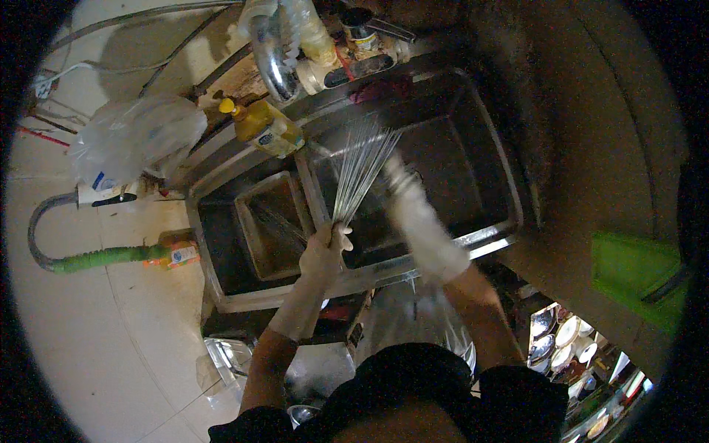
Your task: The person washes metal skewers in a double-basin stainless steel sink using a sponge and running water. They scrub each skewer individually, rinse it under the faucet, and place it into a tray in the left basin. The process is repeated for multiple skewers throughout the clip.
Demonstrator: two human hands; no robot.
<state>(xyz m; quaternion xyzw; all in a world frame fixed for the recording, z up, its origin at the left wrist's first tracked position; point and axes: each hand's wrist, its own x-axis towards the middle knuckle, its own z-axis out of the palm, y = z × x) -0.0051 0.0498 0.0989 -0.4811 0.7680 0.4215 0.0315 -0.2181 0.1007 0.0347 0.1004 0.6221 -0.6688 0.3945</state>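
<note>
A fanned bundle of thin metal skewers (357, 180) rises from my left hand (324, 249), which grips it at the lower end. That hand wears a pale glove and is over the divider of a two-basin metal sink (310, 180). My right hand (407, 183), also in a pale glove, is blurred over the larger right basin. It is just right of the skewers; whether it holds anything is not clear. A few thin rods (277, 221) lie in the smaller left basin.
A yellow pump bottle (268, 127) is at the sink's back rim, beside a metal faucet pipe (271, 61). Farther left are a clear plastic bag (138, 138) and a green-wrapped hose (102, 257). At right is a green plastic object (631, 266). Metal dishware (554, 340) appears at lower right.
</note>
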